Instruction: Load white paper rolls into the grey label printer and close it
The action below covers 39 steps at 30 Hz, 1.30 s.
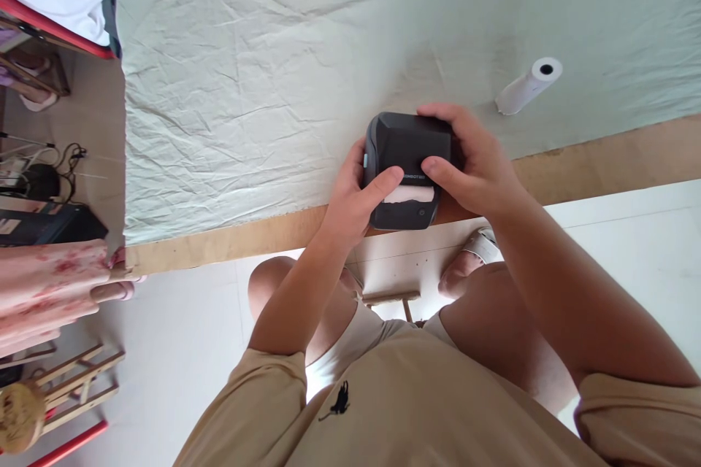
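Both hands hold a small dark label printer at the near edge of the cloth-covered table. My left hand grips its left side, thumb on the front near the paper slot. On the right side my right hand is wrapped round it, with the thumb on the top face. A strip of white paper shows in the slot between the lid and the lower front. Upright on the cloth to the right stands a white paper roll with a dark core hole; neither hand touches it.
A pale green wrinkled cloth covers the table, whose wooden edge runs along the near side. At the left are a wooden stool, pink floral fabric, a black box, cables and another person's feet.
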### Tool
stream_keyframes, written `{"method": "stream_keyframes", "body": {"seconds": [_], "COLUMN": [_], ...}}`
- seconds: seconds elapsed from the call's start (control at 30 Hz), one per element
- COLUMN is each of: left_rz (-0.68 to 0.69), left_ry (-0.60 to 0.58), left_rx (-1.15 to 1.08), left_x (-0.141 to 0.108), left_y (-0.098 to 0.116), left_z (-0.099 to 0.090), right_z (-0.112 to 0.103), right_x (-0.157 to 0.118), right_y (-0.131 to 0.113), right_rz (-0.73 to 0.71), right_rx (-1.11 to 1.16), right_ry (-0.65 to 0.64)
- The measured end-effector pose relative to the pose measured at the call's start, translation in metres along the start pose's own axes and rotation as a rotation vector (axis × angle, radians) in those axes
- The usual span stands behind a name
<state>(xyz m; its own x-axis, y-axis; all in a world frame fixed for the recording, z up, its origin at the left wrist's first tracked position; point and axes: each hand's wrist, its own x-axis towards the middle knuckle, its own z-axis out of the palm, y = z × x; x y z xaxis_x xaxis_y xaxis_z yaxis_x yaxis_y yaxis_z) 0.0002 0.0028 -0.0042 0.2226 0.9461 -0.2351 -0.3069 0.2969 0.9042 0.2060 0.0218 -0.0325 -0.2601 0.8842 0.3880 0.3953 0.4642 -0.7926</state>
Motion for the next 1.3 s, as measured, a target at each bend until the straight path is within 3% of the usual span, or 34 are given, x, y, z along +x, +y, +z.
{"method": "stream_keyframes", "body": {"seconds": [0.57,0.97,1.1,1.23,1.3], "left_rz": [-0.028,0.029,0.026,0.001,-0.008], "left_ry": [0.023,0.146,0.164,0.162,0.163], "left_rx": [-0.157,-0.207,-0.205,-0.222,-0.216], "left_x": [0.003,0.008,0.009,0.011,0.011], "left_y": [-0.004,-0.006,-0.005,-0.008,-0.009], "left_z": [0.003,0.004,0.004,0.001,0.000], "right_z": [-0.008,-0.007,-0.007,-0.006,-0.005], "right_x": [0.005,0.001,0.001,0.007,0.012], "right_y": [0.002,0.003,0.000,-0.011,-0.022], "right_rz": [0.058,-0.050,-0.138,-0.215,-0.184], "right_rx": [0.038,0.050,-0.034,-0.153,-0.139], "right_ry": [-0.074,-0.088,0.030,0.276,0.414]}}
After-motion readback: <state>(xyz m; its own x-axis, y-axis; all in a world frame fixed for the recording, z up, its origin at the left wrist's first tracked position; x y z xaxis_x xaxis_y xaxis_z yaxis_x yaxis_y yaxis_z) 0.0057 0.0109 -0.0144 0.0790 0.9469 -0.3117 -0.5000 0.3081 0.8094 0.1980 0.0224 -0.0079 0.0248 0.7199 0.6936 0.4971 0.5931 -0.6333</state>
